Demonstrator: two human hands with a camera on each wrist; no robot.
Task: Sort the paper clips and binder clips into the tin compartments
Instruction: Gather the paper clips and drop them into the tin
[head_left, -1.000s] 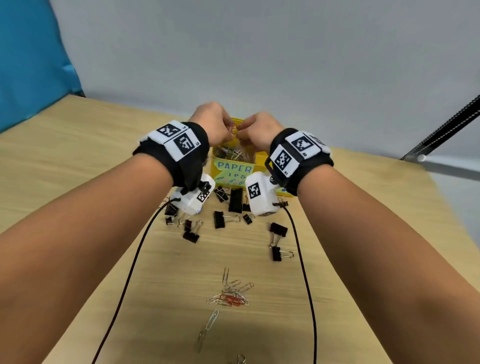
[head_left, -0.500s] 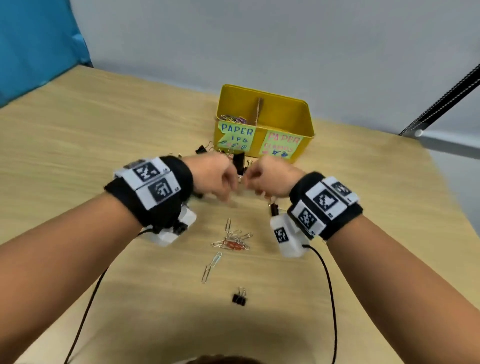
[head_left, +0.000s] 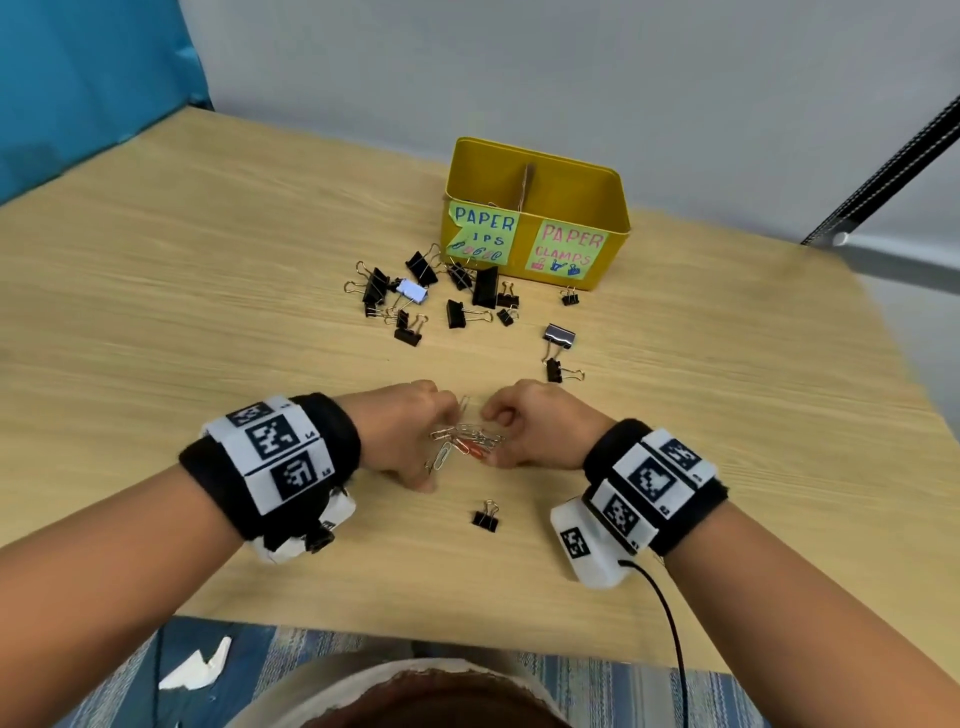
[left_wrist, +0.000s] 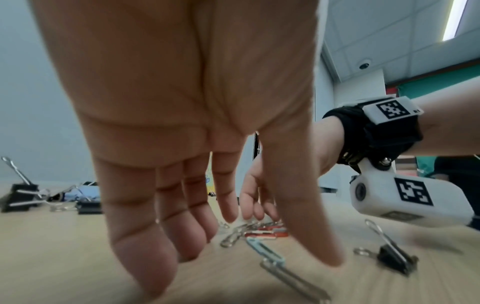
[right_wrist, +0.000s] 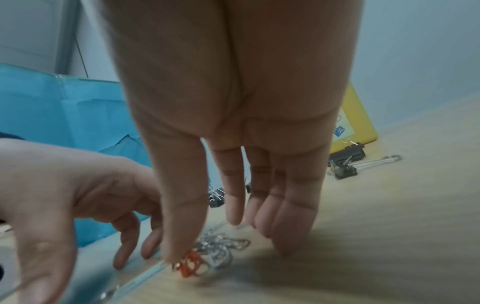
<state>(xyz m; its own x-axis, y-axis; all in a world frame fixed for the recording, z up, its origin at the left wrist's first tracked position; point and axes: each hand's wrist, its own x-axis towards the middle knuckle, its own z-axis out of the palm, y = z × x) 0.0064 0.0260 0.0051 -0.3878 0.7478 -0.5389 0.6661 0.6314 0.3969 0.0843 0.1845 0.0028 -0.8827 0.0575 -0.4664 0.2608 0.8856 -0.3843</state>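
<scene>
Both hands, left (head_left: 405, 431) and right (head_left: 535, 423), reach with loose fingers around the paper clips (head_left: 467, 441) between them, nothing gripped yet. Binder clips (head_left: 415, 296) lie unsorted beyond, before the tin (head_left: 597, 208).

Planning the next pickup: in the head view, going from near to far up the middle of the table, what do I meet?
Lone small binder clip → paper clip pile between the left hand and right hand → scattered black binder clips → yellow tin.
</scene>
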